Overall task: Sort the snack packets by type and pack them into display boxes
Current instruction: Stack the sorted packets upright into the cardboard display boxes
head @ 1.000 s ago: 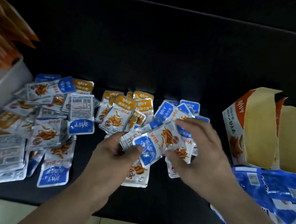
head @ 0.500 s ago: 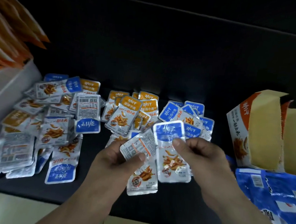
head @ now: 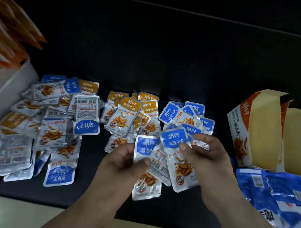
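Note:
Small silver snack packets lie on a dark surface. My left hand point(head: 123, 163) grips a small stack of blue-topped packets point(head: 146, 147), one turned barcode side up. My right hand point(head: 207, 152) pinches another blue-topped packet point(head: 177, 154) by its top edge, overlapping that stack. Behind my hands sits a pile of orange-topped packets point(head: 130, 111) and, to its right, a pile of blue-topped packets point(head: 186, 114). A mixed heap point(head: 45, 125) spreads at the left. An open orange display box point(head: 261, 131) stands at the right.
A large blue bag point(head: 275, 195) lies at the lower right under the box. A white container point(head: 8, 91) with orange bags point(head: 8, 34) stands at the far left. The dark surface's front edge point(head: 35, 202) runs close below my wrists.
My right hand turned the blue-topped packet upright and brought it against the stack in my left hand. The camera view shifted slightly, so the piles appear lower and further right.

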Demonstrator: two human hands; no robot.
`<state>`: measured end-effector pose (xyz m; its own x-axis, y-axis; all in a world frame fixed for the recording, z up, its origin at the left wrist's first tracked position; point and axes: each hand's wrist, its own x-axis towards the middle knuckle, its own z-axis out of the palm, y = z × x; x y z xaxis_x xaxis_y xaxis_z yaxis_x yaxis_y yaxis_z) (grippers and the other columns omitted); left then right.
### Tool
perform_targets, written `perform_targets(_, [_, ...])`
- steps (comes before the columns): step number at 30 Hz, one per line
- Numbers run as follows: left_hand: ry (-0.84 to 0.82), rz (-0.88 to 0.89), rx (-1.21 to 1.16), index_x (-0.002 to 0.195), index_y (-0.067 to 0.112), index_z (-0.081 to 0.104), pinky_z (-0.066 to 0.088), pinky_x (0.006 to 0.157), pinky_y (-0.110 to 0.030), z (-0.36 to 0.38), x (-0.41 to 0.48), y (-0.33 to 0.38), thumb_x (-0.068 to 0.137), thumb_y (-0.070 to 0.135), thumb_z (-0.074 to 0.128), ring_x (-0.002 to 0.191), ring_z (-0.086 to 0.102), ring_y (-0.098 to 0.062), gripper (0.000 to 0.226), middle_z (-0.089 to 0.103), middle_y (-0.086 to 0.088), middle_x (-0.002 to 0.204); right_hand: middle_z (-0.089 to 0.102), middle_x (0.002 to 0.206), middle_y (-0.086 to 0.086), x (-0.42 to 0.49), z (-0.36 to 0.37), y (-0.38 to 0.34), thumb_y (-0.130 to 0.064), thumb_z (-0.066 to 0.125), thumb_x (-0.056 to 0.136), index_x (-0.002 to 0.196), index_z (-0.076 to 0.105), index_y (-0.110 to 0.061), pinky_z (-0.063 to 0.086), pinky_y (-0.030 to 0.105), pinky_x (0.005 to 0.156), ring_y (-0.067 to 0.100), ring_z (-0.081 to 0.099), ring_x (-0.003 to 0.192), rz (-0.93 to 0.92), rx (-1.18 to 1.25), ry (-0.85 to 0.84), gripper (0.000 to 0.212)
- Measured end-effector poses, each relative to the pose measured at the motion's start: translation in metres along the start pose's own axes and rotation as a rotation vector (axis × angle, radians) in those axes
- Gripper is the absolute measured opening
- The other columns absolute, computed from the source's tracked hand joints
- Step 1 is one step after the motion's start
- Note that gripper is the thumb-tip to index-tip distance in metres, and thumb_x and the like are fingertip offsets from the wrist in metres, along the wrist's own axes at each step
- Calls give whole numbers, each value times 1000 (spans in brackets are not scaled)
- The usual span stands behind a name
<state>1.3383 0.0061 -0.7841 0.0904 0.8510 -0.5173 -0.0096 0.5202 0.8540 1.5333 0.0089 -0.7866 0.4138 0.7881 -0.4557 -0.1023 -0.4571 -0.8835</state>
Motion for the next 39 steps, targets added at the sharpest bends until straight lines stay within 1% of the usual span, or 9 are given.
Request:
perform_targets(3, [95, 4, -25, 107, 27, 77, 55, 83, -33, 0, 2, 2, 91, 2, 72, 93, 78, -13, 30, 81, 4, 99, 79, 102, -6, 2, -8, 4, -15, 80, 89, 114, 64, -36, 61, 35, 72, 7, 77, 85, -24, -38, 17, 36])
perform_targets(7, [134, -37, -11, 106, 27, 78, 57, 83, -38, -3, 6, -3, 86, -3, 76, 89, 79, -18, 36, 81, 1, 96, 79, 88, -13, 7, -20, 9, -9, 65, 99, 111, 64, -35, 58, 27, 55, 6, 76, 77, -89, -146, 11, 30])
perform_targets(10, [132, -50, 5, 93, 19, 81, 58, 73, -31, 3, 7, -7, 84, 6, 81, 82, 79, -16, 16, 81, -1, 89, 79, 87, -13, 14, -26, 22, -13, 67, 98, 117, 64, -35, 64, 43, 71, 12, 77, 82, -107, -228, 82, 29])
perform_targets(14, [70, -68, 114, 83, 15, 77, 53, 53, -25, 18, 10, -15, 89, 25, 79, 64, 72, -12, 11, 77, -5, 78, 76, 84, -13, 28, -39, 37, -27, 73, 94, 122, 62, -29, 57, 31, 63, -1, 71, 75, -187, -425, 164, 30])
perform_targets(18, [-4, -99, 139, 94, 16, 76, 58, 56, -30, 33, 11, -18, 95, 21, 72, 67, 74, -14, 7, 78, -2, 82, 70, 78, -12, 35, -48, 43, -46, 71, 91, 114, 59, -30, 59, 41, 63, 12, 69, 79, -314, -756, 192, 31])
perform_targets(24, [-68, -149, 25, 102, 17, 76, 65, 73, -44, 42, 20, -18, 98, 14, 68, 88, 78, -23, 9, 80, -3, 97, 58, 79, -5, 40, -57, 50, -44, 75, 87, 71, 55, -24, 53, 40, 57, 7, 58, 68, -432, -824, 199, 32])
perform_targets(27, [-105, -94, 16, 106, 24, 76, 65, 77, -42, 48, 23, -18, 97, 15, 71, 90, 78, -17, 15, 80, 2, 97, 63, 81, -8, 35, -59, 52, -39, 73, 88, 77, 63, -26, 56, 42, 62, 8, 64, 74, -448, -736, 163, 20])
perform_targets(31, [-43, 189, 477, 102, 42, 70, 53, 70, -12, 47, 31, -36, 90, 18, 78, 83, 70, 2, 28, 73, 16, 90, 61, 91, -12, 22, -55, 57, -28, 74, 88, 94, 74, -24, 58, 35, 66, 6, 65, 79, -574, -693, 111, 8])
perform_targets(39, [-69, 443, 721, 127, 37, 66, 54, 77, -17, 37, 33, -62, 83, 18, 80, 91, 63, 1, 49, 53, 22, 114, 64, 97, -13, 13, -40, 54, -25, 70, 87, 99, 75, -24, 56, 30, 69, 6, 66, 85, -763, -680, 93, 13])
